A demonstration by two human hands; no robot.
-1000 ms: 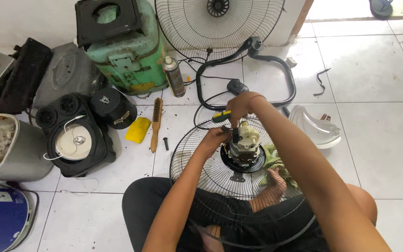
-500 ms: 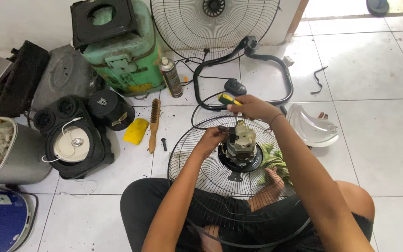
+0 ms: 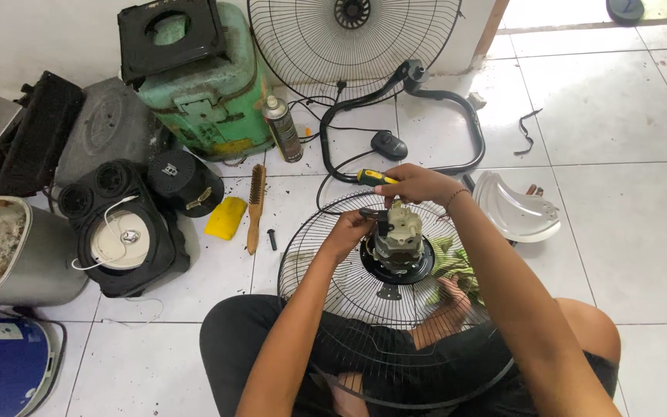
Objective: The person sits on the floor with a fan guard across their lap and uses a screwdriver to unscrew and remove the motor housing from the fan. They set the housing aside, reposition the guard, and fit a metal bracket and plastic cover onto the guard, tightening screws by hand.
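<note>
I sit on the tiled floor with a round wire fan guard [image 3: 310,262] across my lap. A grey fan motor [image 3: 399,239] stands on a black hub at its middle. My right hand [image 3: 418,184] grips a yellow-handled screwdriver [image 3: 374,177] just above the motor's far side. My left hand [image 3: 353,228] pinches a small black part at the motor's left edge.
A wooden wire brush [image 3: 255,205], a yellow pad [image 3: 225,218] and a spray can [image 3: 282,127] lie to the left. A black tubular fan stand [image 3: 426,116] with cable, a second fan guard [image 3: 353,38], a white curved cover [image 3: 515,208], and old appliances [image 3: 121,232] surround me.
My right hand with the screwdriver has risen slightly from the motor toward its far side. My left hand stays at the motor's left edge.
</note>
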